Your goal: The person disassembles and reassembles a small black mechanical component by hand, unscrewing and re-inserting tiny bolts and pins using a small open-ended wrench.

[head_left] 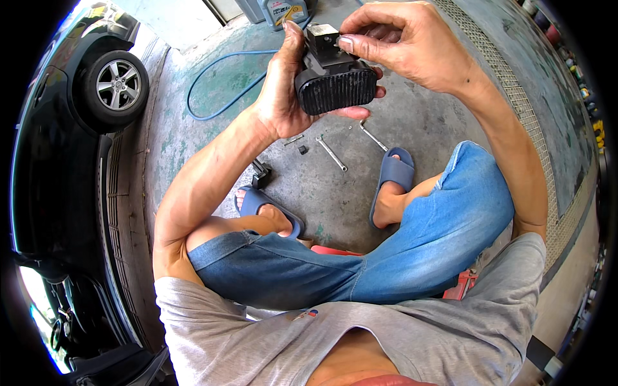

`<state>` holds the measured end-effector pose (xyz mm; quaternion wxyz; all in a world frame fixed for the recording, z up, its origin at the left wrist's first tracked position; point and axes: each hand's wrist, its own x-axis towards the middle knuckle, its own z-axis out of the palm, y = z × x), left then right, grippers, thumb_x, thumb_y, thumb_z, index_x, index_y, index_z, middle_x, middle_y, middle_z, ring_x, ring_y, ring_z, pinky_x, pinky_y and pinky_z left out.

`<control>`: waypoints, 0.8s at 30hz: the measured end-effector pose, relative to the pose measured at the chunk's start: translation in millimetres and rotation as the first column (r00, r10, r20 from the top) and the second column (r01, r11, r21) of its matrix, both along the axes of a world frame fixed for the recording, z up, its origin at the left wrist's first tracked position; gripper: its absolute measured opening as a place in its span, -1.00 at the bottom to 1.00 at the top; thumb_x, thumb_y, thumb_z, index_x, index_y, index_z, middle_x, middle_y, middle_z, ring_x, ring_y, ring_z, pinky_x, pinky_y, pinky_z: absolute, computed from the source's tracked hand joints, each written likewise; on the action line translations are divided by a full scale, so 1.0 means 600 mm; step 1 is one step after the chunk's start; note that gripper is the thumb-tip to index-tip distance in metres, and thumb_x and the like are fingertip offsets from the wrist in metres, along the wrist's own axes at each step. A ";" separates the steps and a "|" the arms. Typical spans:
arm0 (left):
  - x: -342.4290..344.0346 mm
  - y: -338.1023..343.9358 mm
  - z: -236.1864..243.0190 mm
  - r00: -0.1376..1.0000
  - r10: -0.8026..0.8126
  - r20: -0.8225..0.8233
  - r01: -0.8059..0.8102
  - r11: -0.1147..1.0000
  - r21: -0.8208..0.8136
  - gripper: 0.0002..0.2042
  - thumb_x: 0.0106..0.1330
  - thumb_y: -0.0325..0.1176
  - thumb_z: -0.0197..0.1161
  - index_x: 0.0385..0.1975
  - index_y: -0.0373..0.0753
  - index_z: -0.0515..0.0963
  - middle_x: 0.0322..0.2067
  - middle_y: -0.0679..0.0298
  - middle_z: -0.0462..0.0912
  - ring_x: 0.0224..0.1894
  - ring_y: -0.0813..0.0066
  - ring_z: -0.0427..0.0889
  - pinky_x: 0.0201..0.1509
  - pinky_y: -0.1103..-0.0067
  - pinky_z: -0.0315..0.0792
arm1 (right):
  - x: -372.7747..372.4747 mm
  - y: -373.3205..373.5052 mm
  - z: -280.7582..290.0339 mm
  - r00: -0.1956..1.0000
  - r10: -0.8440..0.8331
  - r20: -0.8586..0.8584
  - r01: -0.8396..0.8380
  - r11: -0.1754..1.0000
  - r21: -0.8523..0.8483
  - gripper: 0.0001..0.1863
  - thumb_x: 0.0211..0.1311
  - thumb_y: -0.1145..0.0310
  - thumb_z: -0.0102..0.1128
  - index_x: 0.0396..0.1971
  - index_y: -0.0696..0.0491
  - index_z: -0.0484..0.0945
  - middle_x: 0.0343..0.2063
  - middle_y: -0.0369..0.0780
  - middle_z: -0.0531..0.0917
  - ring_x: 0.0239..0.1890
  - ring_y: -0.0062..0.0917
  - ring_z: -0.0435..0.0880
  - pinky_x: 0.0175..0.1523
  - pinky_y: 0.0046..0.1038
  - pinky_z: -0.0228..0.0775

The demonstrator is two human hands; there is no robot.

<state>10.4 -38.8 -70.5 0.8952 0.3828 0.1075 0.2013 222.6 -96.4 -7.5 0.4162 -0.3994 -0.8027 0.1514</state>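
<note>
While held up above the concrete floor (335,199) | black ribbed-rubber pedal block with metal bracket (335,80): stiff, moderately heavy, grippy | left hand (283,90) wraps its side | right hand (399,42) fingertips pinch bracket top | best grip: solid body.

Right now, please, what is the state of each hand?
Left hand: closed around the black ribbed pedal part, holding it up.
Right hand: fingertips pinch the small block on top of the same part.

black car (58,161), blue hose (219,83), wrenches (331,152)
</note>
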 end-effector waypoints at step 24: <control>-0.002 0.006 -0.001 0.973 -0.147 0.179 0.172 0.976 -0.132 0.04 0.30 0.61 -0.42 0.44 -0.24 0.25 0.24 -0.15 0.51 0.17 -0.33 0.60 0.03 0.02 0.73 | -0.018 -0.015 0.020 0.996 -0.086 -0.006 0.084 0.985 -0.153 -0.80 0.30 0.38 0.40 -0.21 0.22 0.75 -0.44 -0.14 0.80 -0.42 -0.67 0.72 -0.29 -0.54 0.59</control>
